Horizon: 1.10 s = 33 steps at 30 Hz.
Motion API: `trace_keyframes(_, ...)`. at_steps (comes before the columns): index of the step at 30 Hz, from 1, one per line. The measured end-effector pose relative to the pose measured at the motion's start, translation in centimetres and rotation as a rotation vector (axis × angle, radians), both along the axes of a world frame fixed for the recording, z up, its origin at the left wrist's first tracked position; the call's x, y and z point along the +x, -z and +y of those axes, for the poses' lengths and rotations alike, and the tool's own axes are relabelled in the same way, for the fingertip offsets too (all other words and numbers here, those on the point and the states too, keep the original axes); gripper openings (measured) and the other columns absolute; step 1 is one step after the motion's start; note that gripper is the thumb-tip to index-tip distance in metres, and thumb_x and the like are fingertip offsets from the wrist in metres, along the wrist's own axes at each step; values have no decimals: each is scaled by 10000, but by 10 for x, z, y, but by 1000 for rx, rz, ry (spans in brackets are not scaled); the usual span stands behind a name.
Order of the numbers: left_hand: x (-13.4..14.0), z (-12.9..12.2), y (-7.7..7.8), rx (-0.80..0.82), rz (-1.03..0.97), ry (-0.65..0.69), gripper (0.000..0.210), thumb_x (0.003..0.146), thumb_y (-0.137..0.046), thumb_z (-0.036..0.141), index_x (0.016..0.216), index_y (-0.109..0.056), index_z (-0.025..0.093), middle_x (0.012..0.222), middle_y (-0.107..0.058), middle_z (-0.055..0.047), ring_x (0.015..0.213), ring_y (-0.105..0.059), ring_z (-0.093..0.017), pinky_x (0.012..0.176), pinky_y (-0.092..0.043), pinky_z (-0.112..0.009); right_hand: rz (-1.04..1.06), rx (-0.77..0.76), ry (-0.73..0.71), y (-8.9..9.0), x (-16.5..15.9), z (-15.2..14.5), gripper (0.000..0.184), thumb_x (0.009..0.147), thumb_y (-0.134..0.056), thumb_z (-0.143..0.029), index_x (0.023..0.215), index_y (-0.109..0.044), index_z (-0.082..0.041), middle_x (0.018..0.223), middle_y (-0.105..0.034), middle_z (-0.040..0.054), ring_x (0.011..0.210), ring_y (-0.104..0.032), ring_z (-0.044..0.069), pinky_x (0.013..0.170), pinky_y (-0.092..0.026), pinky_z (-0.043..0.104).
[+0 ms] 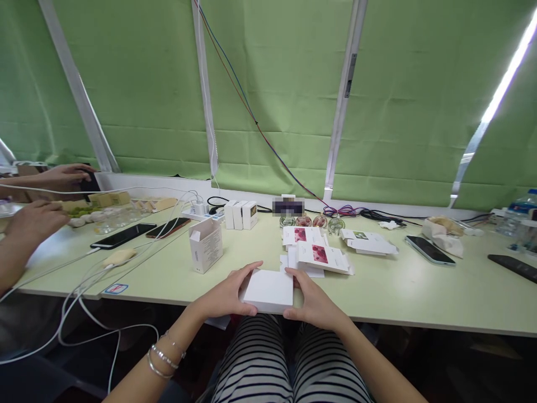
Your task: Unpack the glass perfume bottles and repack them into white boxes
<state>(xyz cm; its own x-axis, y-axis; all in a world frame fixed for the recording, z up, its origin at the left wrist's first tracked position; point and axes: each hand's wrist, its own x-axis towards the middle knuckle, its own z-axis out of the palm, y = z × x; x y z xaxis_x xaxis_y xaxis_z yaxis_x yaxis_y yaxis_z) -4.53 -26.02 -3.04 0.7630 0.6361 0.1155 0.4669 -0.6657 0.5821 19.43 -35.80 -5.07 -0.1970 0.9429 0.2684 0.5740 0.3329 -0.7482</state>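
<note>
A plain white box [269, 286] is held at the table's front edge, above my lap. My left hand [230, 292] grips its left side, thumb at the front and fingers behind. From the right, my right hand [312, 299] clasps the opposite side the same way. Just beyond lie flattened cartons with pink pictures, the nearest being a carton [322, 256] that partly covers others. An upright white carton [205, 244] with its top flap raised stands to the left. Further right lies a flat carton with a green picture [367, 242].
Several small round jars [319, 222] line the back, beside small white boxes [240, 215] and a power strip [199, 211]. Phones, including a phone [430, 249], lie on both sides. White cables [79, 296] hang at left, where another person's hands [39, 219] are.
</note>
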Motion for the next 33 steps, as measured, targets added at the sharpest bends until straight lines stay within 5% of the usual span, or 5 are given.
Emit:
trace_keyframes(8,0,-6,-3,26,5,-18,967,594,-740,440,1386,-236,208,1357,-391,-99,1198,-397,-283,1019,-310,-397,88,-60,-5,-2,0,-2,883,598,-742,-284,1347,-287,-175,1366,-358,97,1168,-433,224,1014,-345,364)
trace_keyframes(21,8,-33,-30,383,289,24,918,608,-665,199,1397,-195,186,1344,-380,-143,1195,-369,-325,984,-312,-461,207,6,-126,1,2,-1,909,544,-801,-294,1316,-328,-215,1354,-358,95,1222,-385,230,1042,-315,382)
trace_keyframes(27,3,-46,-47,449,177,84,884,623,-639,152,1392,-212,241,1322,-389,-111,1216,-347,-317,1007,-307,-450,790,-226,-268,-6,9,0,638,738,-577,-591,1232,-407,-225,1263,-480,101,1192,-453,220,1005,-338,380)
trace_keyframes(33,13,-74,-62,411,80,229,808,656,-665,220,1371,-295,275,1261,-459,-86,1169,-404,-313,977,-355,-422,734,-867,-503,-18,0,-18,874,759,-149,-777,1242,-472,-124,1179,-572,151,1138,-513,292,921,-384,445)
